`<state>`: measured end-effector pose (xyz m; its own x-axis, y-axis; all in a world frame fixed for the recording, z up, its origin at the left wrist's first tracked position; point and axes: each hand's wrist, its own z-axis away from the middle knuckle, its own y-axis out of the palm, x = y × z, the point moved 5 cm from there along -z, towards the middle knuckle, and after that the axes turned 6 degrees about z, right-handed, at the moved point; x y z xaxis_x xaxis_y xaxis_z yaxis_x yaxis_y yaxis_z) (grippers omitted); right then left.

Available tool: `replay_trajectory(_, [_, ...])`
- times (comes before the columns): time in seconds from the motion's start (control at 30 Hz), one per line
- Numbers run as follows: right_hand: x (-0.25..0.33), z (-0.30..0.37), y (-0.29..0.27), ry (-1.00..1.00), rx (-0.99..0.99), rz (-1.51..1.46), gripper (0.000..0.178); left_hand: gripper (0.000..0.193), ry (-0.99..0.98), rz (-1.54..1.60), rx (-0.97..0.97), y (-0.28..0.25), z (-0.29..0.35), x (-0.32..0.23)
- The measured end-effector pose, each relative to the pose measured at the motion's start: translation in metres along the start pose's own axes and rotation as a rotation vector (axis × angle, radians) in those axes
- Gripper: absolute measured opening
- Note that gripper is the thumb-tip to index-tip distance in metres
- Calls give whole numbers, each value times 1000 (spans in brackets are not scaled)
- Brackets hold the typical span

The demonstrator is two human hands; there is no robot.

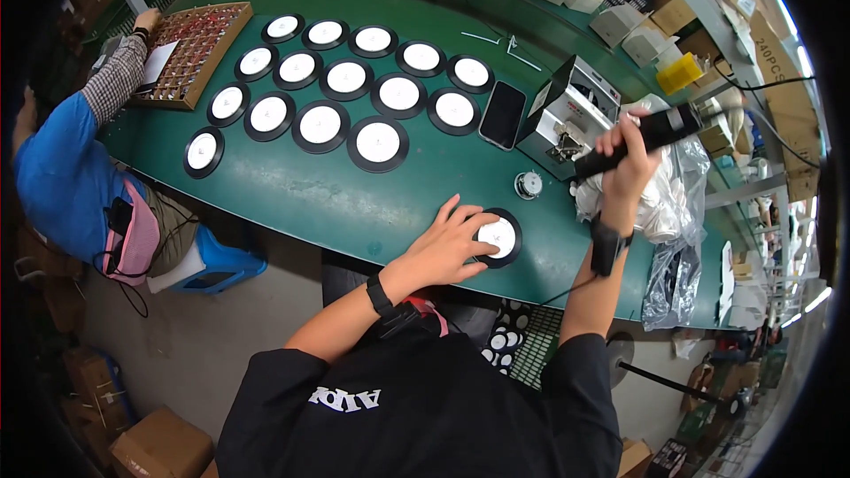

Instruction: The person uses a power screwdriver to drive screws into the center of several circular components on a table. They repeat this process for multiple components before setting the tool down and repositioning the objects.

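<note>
My left hand (447,243) rests flat on a round black disc with a white centre (499,236) near the front edge of the green table (292,190). Its fingers cover the disc's left side. My right hand (627,159) is raised above the table and grips a black electric screwdriver (633,140), which is tilted with its tip toward a small grey-and-black box device (567,115). A small round metal part (529,184) lies between the disc and the box.
Several identical black-and-white discs (345,97) lie in rows across the table. A dark phone (502,114) lies beside them. At the far left a person in blue (66,168) works at a wooden grid tray (195,49). A clear plastic bag (673,212) and cartons (620,22) crowd the right.
</note>
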<state>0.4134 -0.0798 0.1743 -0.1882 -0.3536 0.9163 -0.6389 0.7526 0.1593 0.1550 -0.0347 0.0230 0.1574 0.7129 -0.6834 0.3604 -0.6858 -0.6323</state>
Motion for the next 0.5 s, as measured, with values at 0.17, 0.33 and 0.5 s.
replay_trajectory(0.17, [10,88,12,-81,48,-58,32,31,-6,-5,13,0,0,0])
replay_trajectory(0.33, [-4,135,19,-123,83,63,34,30,-15,-2,7,-3,-1,0])
replay_trajectory(0.5, [-3,147,17,-105,88,86,33,29,-11,6,-7,0,-2,0])
